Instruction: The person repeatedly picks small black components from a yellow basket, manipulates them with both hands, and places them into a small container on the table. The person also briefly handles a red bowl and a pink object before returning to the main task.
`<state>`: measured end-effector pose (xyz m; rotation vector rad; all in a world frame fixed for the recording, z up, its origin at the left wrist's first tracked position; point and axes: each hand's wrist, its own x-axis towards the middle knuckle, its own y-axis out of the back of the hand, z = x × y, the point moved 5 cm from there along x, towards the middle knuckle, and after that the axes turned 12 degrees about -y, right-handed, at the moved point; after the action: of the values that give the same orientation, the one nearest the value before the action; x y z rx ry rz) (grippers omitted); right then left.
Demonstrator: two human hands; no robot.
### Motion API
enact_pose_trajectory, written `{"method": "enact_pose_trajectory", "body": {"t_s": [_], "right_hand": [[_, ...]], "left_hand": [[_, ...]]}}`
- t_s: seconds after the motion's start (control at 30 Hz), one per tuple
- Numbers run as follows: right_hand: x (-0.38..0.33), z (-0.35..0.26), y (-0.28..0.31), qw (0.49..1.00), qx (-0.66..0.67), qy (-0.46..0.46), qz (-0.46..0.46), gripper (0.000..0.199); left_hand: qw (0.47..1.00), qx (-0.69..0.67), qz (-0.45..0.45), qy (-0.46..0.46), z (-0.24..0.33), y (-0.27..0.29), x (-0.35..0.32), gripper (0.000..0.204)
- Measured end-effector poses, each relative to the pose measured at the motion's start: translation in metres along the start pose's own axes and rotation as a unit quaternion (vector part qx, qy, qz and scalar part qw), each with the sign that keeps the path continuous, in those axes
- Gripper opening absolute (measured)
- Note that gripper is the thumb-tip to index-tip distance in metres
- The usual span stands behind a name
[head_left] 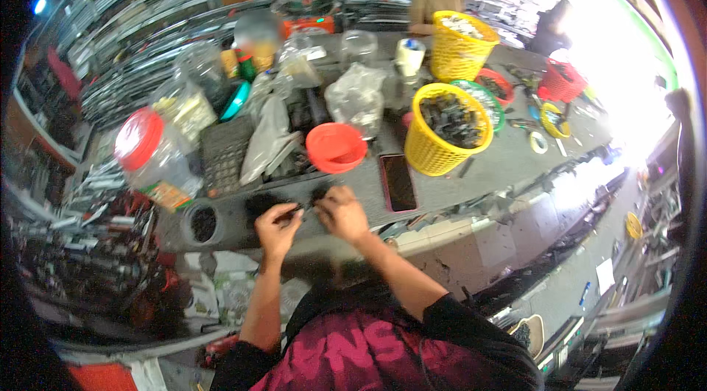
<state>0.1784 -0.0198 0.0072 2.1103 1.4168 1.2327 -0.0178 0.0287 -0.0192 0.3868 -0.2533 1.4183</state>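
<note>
My left hand [277, 233] is raised just over the near edge of the workbench [456, 185]. Its thumb and fingers pinch a small dark piece [294, 210], too small to name. Close by on the right, my right hand [343, 214] has its fingers curled at the bench top, beside a dark patch of what look like small black parts [319, 192]. Whatever its fingertips hold is hidden. Another dark heap [264, 203] lies beyond my left hand. A red bowl [336, 149] stands past my right hand, and a phone [398, 183] lies to its right.
A cup of dark bits [202, 223] and a red-lidded jar [151, 144] stand at left. Plastic bags [357, 96] fill the middle. Yellow baskets [448, 133] stand at right, the nearer one full of black pieces. A person [436, 4] is across the bench.
</note>
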Motion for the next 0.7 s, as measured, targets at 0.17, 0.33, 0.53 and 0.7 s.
{"method": "enact_pose_trajectory", "body": {"t_s": [0.17,0.33,0.53,0.7], "right_hand": [[-0.009,0.005,-0.006,0.999,-0.033,0.027,-0.034,0.021],[-0.007,0.009,0.006,0.997,0.069,0.004,-0.017,0.017],[-0.009,0.000,0.013,0.994,0.109,-0.003,-0.025,0.031],[-0.020,-0.036,0.003,0.990,0.127,0.044,-0.047,0.036]], "left_hand": [[0.994,0.048,-0.040,-0.085,0.012,-0.006,0.003,0.019],[0.992,0.034,-0.052,-0.109,0.016,-0.009,0.001,0.016],[0.997,0.003,-0.054,-0.054,-0.002,0.000,0.001,0.017],[0.997,-0.057,-0.057,0.008,-0.013,0.004,0.004,0.015]]}}
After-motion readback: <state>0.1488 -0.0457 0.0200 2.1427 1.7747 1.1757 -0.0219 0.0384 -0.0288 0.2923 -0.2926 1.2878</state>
